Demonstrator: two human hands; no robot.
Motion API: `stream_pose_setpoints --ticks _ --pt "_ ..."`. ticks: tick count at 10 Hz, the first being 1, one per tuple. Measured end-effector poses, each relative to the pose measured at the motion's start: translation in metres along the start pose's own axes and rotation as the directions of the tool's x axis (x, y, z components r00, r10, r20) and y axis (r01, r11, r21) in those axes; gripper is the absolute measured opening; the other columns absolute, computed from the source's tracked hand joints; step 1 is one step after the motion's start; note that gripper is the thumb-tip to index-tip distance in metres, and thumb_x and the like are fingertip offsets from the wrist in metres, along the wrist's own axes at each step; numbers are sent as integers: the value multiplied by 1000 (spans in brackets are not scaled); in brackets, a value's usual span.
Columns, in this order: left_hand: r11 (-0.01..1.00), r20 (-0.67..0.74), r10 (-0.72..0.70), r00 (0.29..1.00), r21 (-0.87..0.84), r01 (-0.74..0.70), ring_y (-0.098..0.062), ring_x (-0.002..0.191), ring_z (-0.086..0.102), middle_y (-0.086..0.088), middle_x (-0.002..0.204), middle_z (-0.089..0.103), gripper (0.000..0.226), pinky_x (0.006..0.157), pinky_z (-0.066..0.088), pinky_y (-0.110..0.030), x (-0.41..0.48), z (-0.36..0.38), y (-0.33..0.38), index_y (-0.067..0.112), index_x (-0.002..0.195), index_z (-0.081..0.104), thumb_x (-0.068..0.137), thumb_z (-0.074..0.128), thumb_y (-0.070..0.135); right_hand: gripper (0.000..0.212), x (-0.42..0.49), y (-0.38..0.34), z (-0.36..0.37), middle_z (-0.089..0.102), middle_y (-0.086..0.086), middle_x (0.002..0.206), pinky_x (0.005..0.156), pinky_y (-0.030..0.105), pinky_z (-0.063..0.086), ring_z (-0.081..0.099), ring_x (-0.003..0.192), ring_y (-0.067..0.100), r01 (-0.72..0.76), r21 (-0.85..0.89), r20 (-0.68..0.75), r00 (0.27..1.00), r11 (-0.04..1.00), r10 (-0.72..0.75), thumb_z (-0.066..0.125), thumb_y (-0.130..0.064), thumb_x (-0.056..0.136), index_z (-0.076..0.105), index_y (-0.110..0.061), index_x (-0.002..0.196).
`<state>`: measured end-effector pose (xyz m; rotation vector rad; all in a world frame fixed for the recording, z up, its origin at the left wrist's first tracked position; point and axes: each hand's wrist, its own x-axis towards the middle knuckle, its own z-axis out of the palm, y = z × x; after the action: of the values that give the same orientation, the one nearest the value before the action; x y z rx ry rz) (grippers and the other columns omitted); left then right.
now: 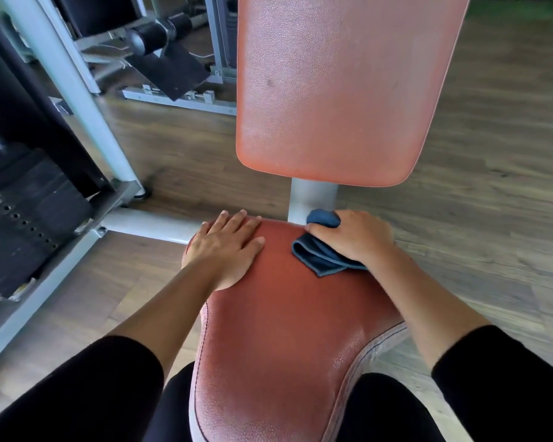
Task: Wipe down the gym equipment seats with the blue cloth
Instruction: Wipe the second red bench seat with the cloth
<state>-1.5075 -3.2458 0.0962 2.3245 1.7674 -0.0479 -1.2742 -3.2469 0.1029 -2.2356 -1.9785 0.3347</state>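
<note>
Wiping, far end of the seat (284,330).

Cloth (316,258): blue, folded, bunched under the right hand (356,239), whose fingers curl round it. It lies at the seat's far right corner, just beside the grey post (313,199). Likely soft, light and limp; best held as a wad under the palm, loose corners tucked in.

Left hand (227,247): flat, fingers straight, pressing the seat's far left side, grasping nothing.

Backrest (332,90): red, padded, beyond both hands.

Seat vinyl: smooth, probably slick.

The padded vinyl seat (284,330) and backrest pad (339,84) are pebbled reddish-brown, the folded cloth (316,258) dark blue, the tubular frame (77,100) pale grey.
</note>
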Motion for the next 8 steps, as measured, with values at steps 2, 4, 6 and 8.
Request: stream_pose_setpoints --ticks 2,4,6,8 --pt "1000 5 -5 1000 -5 5 -13 147 -2 14 159 3 53 119 1 -38 0 0 1 45 148 9 97 18 55 55 -20 50 -3 66 -8 88 73 34 48 59 85 23 -122 59 -64 990 991 126 39 -82 69 63 -36 87" --pt "1000 -6 -3 1000 -7 3 -14 147 -2 13 159 4 53 119 2 -40 1 1 2 46 148 10 96 19 55 76 -3 0 -5 65 -5 103 76 33 42 59 103 25 -12 -62 32 999 998 14 22 -93 67 64 -38 96" --pt "1000 7 -5 1000 -21 5 -14 147 -3 13 159 4 52 119 1 -40 0 0 1 46 147 10 97 19 54 57 -1 -21 7 61 -4 85 70 31 40 60 94 25 -14 45 -70 997 999 17 34 -76 81 65 -28 85" --pt "999 5 -3 1000 -36 3 -14 147 -2 13 159 5 52 119 1 -40 0 -1 1 47 147 11 97 19 55 50 -23 24 -3 60 -7 82 62 30 34 49 77 20 -90 -6 -145 985 996 89 40 -73 81 64 -30 86"
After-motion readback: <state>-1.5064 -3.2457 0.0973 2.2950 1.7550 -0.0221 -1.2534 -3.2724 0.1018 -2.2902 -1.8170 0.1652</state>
